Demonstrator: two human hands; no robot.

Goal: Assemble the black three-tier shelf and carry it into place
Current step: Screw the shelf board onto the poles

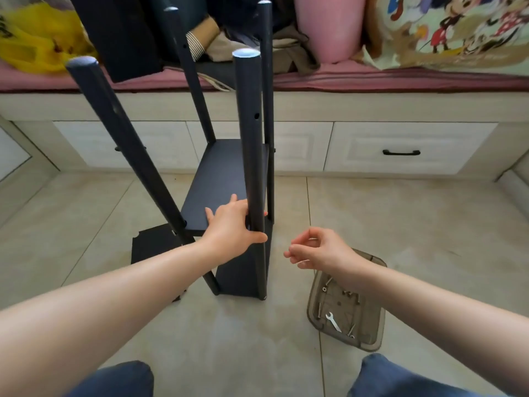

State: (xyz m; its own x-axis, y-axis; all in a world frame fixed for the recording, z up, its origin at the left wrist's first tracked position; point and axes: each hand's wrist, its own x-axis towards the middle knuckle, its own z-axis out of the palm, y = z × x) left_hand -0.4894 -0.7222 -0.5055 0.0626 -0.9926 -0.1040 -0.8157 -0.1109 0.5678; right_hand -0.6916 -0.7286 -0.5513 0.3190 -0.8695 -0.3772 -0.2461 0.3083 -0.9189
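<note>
Shelf (pixel 226 179), black and part-built, stands on the beige tiled floor (pixel 400 219) before a white drawer unit (pixel 400 147) topped with pink bedding (pixel 372 78). Left hand (pixel 232 227) grips its near post (pixel 252 156). Right hand (pixel 317 249), fingers loosely curled, hovers above a brown tray (pixel 372 339) holding a small wrench (pixel 333 321) and screws.

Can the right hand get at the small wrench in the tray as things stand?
Probably yes: the right hand hovers free just above the tray, holding nothing that shows, and the wrench lies uncovered among loose screws.
</note>
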